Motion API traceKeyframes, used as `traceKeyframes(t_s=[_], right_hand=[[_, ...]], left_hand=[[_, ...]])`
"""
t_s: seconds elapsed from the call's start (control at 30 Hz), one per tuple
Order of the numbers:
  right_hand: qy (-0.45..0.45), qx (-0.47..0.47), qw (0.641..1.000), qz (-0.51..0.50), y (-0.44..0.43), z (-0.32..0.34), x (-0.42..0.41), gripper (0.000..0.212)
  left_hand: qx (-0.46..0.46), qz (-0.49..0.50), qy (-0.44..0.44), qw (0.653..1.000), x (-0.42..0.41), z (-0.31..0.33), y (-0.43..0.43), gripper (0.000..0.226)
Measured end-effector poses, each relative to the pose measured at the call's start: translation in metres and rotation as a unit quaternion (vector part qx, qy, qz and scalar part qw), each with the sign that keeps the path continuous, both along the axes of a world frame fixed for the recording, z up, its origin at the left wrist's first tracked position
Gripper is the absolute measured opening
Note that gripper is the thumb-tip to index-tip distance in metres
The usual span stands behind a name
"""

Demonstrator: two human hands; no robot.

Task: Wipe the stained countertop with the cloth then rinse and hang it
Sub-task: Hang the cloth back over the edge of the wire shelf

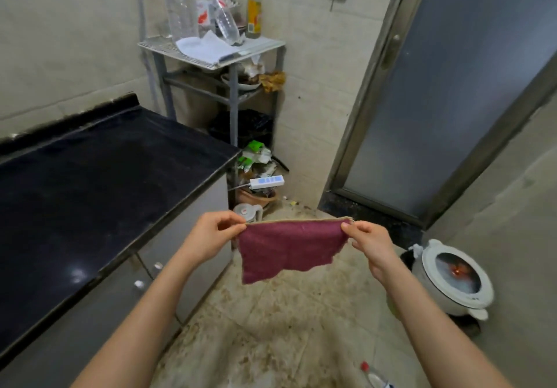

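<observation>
Both hands hold the cloth (pixel 289 247) stretched out in the air over the floor (pixel 271 327), just off the counter's (pixel 99 173) right edge. Left hand (pixel 211 234) pinches its top left corner, right hand (pixel 370 241) pinches the top right. The cloth hangs below them.

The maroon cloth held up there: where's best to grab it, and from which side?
By its two top corners, one from each side. The cloth hangs flat from a taut hemmed top edge, its lower edge loose. The left hand pinches the left corner, the right hand the right one, so it hangs spread.
</observation>
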State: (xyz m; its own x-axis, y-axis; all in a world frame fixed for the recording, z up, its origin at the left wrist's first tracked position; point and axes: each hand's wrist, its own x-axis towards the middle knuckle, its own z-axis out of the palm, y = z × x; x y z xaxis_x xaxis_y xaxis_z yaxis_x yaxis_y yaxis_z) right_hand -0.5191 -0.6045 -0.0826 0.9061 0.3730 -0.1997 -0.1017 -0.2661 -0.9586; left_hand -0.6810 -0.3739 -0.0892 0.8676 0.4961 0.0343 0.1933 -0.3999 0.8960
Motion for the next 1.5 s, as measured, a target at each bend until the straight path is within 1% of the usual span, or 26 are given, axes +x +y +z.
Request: traceKeyframes(t_s=[0.13, 0.2, 0.27, 0.3, 0.53, 0.67, 0.9, 1.07, 1.17, 1.27, 1.37, 1.5], right_hand=[[-0.085, -0.079, 0.991, 0.069, -0.047, 0.004, 0.048, 0.027], [-0.122, -0.128, 0.979, 0.100, -0.066, 0.004, 0.073, 0.032], [-0.154, -0.180, 0.964, 0.118, -0.081, 0.004, 0.098, 0.033], [-0.162, -0.190, 0.961, 0.122, -0.087, 0.004, 0.110, 0.033], [-0.156, -0.147, 0.973, 0.088, -0.101, -0.001, 0.176, 0.026], [-0.154, -0.155, 0.971, 0.094, -0.097, -0.011, 0.216, 0.021], [-0.126, -0.196, 0.968, 0.097, -0.085, -0.011, 0.310, 0.033], [-0.124, -0.192, 0.971, 0.065, -0.069, -0.017, 0.363, 0.033], [-0.117, -0.190, 0.973, 0.051, -0.065, -0.029, 0.386, 0.035], [-0.133, -0.199, 0.969, 0.067, -0.062, -0.038, 0.416, 0.037], [-0.131, -0.197, 0.968, 0.088, -0.060, -0.043, 0.448, 0.037], [-0.115, -0.177, 0.964, 0.163, -0.047, -0.044, 0.502, 0.027]], left_hand=[[0.034, 0.025, -0.020, 0.999, 0.048, 0.002, -0.042, 0.027], [0.017, 0.043, -0.031, 0.998, 0.070, 0.002, -0.064, 0.025], [-0.005, 0.050, -0.021, 0.999, 0.090, 0.003, -0.083, 0.019], [-0.012, 0.048, -0.014, 0.999, 0.100, 0.003, -0.091, 0.017], [-0.001, 0.007, 0.035, 0.999, 0.161, -0.001, -0.099, 0.018], [0.017, -0.001, 0.035, 0.999, 0.208, -0.007, -0.088, 0.019], [0.009, -0.046, 0.044, 0.998, 0.318, -0.018, -0.057, 0.020], [0.007, -0.049, 0.043, 0.998, 0.382, -0.025, -0.039, 0.028], [-0.013, -0.054, 0.059, 0.997, 0.407, -0.033, -0.035, 0.026], [-0.008, -0.055, 0.071, 0.996, 0.432, -0.041, -0.032, 0.026], [-0.015, -0.038, 0.074, 0.996, 0.454, -0.046, -0.032, 0.027], [-0.016, 0.002, 0.080, 0.997, 0.482, -0.048, -0.033, 0.021]])
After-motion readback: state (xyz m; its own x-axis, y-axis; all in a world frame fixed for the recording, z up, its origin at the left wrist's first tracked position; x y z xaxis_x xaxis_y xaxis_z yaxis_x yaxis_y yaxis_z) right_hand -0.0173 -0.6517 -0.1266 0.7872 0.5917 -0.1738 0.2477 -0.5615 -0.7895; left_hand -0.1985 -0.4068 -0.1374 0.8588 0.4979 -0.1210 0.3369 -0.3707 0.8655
